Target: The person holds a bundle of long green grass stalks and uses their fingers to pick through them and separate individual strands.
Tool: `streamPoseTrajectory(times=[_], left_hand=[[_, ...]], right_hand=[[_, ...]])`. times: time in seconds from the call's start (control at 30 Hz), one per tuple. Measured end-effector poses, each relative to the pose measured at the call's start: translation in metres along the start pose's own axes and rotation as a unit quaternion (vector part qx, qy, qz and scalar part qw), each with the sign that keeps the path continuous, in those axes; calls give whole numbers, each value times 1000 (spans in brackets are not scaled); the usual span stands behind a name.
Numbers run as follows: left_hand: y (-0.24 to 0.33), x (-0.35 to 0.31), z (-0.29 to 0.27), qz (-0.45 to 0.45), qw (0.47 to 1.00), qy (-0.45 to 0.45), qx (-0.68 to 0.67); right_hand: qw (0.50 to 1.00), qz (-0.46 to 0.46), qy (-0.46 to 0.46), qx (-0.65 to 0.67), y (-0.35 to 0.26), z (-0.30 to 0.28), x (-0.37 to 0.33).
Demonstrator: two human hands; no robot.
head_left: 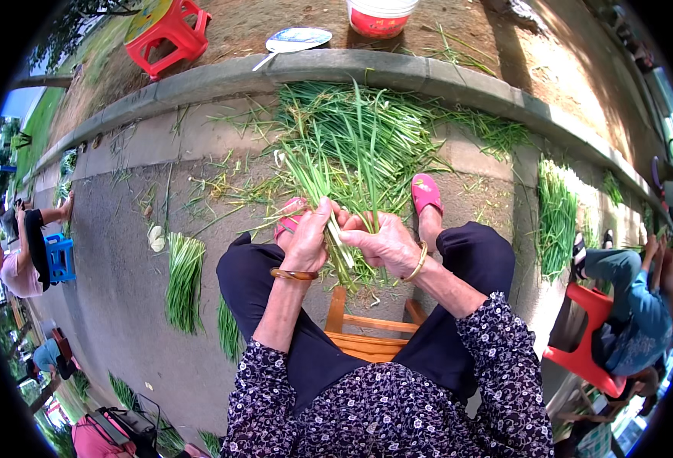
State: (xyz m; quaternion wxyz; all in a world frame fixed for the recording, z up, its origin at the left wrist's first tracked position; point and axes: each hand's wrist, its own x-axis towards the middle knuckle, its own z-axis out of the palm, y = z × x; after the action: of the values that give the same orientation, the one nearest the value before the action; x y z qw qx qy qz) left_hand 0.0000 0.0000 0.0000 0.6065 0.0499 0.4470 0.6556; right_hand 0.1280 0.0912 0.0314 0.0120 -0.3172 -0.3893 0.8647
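Note:
My left hand [311, 238] is closed around a small bunch of green chives [313, 174], whose stalks reach up and to the left and stick out below the fist. Beside it, my right hand [388, 246] pinches a few long chives [368, 164] standing upward, its thumb close against the left hand's stalks. Both hands are above my lap, between my knees. Just beyond them a large heap of loose chives [397, 133] lies on the pavement against the kerb. Fallen trimmings [233, 185] are scattered left of the heap.
Sorted chive bundles lie left [186, 282] and right [555, 217] of me. Past the kerb [237, 76] are a red stool [170, 38], a hand fan [298, 40] and a red-and-white bucket [382, 17]. A person [638, 324] sits on a red chair at right; others sit at left.

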Motion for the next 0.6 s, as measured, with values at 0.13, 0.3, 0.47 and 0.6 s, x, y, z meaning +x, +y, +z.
streamPoseTrajectory(times=[0.13, 0.3, 0.47, 0.6], left_hand=[[2, 3, 0, 9, 1000, -12, 20], [4, 2, -1, -27, 998, -43, -24], [4, -1, 1, -15, 999, -34, 9], [6, -3, 0, -24, 999, -19, 18]], right_hand=[[998, -19, 40, -51, -4, 6, 2], [998, -14, 33, -56, 0, 4, 2], [999, 1, 29, -23, -2, 4, 0], [999, 17, -3, 39, 2, 0, 1]])
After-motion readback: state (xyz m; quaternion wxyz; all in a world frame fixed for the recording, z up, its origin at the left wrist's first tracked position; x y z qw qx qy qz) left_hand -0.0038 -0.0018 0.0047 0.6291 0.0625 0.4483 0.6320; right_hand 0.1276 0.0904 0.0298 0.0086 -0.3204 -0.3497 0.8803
